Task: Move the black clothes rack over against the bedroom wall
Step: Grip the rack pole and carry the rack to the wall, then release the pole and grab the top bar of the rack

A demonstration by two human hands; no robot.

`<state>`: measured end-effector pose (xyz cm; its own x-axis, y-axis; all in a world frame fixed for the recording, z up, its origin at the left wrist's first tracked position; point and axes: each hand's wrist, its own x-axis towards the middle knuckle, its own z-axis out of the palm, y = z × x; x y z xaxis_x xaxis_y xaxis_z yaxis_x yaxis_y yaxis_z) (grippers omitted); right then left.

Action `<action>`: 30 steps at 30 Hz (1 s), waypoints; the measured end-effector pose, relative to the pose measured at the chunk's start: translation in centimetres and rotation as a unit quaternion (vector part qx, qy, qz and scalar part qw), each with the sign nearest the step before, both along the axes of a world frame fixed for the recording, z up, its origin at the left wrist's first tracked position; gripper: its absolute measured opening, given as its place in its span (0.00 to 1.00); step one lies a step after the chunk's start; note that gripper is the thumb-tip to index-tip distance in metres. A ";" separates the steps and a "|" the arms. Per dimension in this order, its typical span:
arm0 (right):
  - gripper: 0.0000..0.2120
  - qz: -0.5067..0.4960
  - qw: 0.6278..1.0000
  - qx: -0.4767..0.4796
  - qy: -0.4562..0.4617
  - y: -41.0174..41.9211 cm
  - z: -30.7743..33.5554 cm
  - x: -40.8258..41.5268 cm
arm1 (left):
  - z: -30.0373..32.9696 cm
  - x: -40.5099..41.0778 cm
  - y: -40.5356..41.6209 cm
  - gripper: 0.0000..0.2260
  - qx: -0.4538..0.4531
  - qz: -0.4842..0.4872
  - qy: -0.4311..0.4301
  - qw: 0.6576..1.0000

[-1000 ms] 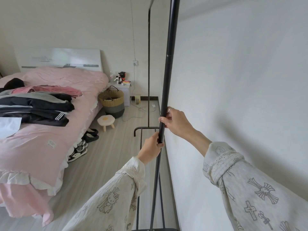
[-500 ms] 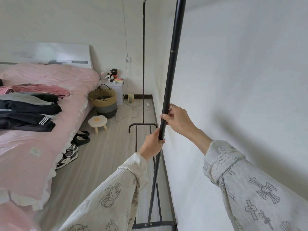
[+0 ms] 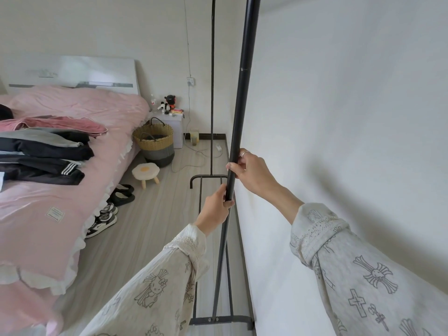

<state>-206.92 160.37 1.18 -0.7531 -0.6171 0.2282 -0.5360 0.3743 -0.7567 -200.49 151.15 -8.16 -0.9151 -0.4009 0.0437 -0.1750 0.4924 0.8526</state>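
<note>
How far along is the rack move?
Mostly done: the black clothes rack stands along the wall, its near base foot reaching the skirting. In hand: the left hand and right hand both grip the near upright. Left: any final nudge, then letting go; whether the rack touches the wall can't be told.
</note>
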 end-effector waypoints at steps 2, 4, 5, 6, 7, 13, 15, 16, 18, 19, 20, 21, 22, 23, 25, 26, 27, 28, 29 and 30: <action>0.07 -0.002 1.000 0.016 0.022 0.2 -0.4 0.5 | -0.2 0.5 0.4 0.16 -0.013 0.019 -0.006 1.000; 0.10 -0.004 0.999 0.030 0.017 0.3 -0.8 1.2 | -0.5 1.1 0.6 0.17 -0.020 0.029 -0.015 0.999; 0.12 -0.008 0.999 0.043 0.017 0.3 -1.0 1.5 | -0.7 1.4 0.6 0.18 -0.022 0.027 -0.026 0.999; 0.13 -0.015 0.997 0.064 0.030 0.4 -1.2 1.8 | -0.9 1.7 0.5 0.19 -0.022 0.020 -0.038 0.999; 0.14 -0.022 0.994 0.095 0.049 0.5 -1.4 2.0 | -1.1 2.0 0.2 0.19 -0.024 0.011 -0.051 0.998; 0.17 -0.025 0.955 0.296 -0.009 0.6 -1.9 4.0 | -2.1 5.1 -3.5 0.14 -0.053 -0.086 -0.116 0.988; 0.12 -0.016 0.943 0.328 -0.052 -0.1 -1.8 4.9 | -2.4 5.9 -5.4 0.12 -0.046 -0.090 -0.127 0.987; 0.11 -0.013 0.943 0.326 -0.068 -0.7 -1.8 5.5 | -2.6 6.3 -6.6 0.12 -0.036 -0.089 -0.131 0.987; 0.13 -0.012 0.947 0.310 -0.088 -2.8 -1.8 6.7 | -2.5 7.3 -9.6 0.12 -0.015 -0.087 -0.136 0.987; 0.14 -0.014 0.949 0.302 -0.087 -4.0 -1.8 7.3 | -2.4 8.0 -11.1 0.13 -0.025 -0.084 -0.132 0.987; 0.16 -0.018 0.954 0.288 -0.082 -5.6 -1.8 8.0 | -2.4 8.7 -12.9 0.13 -0.051 -0.082 -0.122 0.988; 0.16 -0.022 0.959 0.272 -0.073 -7.1 -1.8 8.6 | -2.3 9.6 -14.6 0.13 -0.073 -0.082 -0.112 0.988; 0.17 -0.025 0.965 0.254 -0.067 -8.8 -1.8 9.3 | -1.9 10.5 -16.6 0.13 -0.093 -0.088 -0.108 0.986; 0.18 -0.026 0.968 0.243 -0.062 -10.4 -1.8 9.9 | -1.4 11.6 -18.4 0.13 -0.106 -0.095 -0.109 0.984; 0.17 -0.024 0.970 0.235 -0.048 -13.4 -2.0 11.1 | 0.0 13.7 -22.1 0.13 -0.127 -0.105 -0.106 0.981; 0.16 -0.024 0.972 0.231 -0.036 -15.3 -2.0 11.7 | 0.8 14.7 -24.5 0.13 -0.141 -0.107 -0.096 0.980; 0.15 -0.022 0.973 0.226 -0.028 -17.2 -1.9 12.2 | 1.7 15.4 -26.7 0.13 -0.153 -0.101 -0.079 0.980; 0.14 -0.018 0.974 0.227 -0.023 -18.6 -1.6 12.4 | 2.6 16.0 -28.4 0.13 -0.153 -0.091 -0.063 0.982; 0.14 -0.013 0.973 0.229 -0.018 -20.0 -1.4 12.6 | 3.5 16.6 -29.9 0.12 -0.148 -0.090 -0.053 0.984; 0.14 -0.008 0.972 0.233 -0.014 -21.3 -1.1 12.7 | 4.1 17.1 -31.2 0.12 -0.144 -0.095 -0.050 0.984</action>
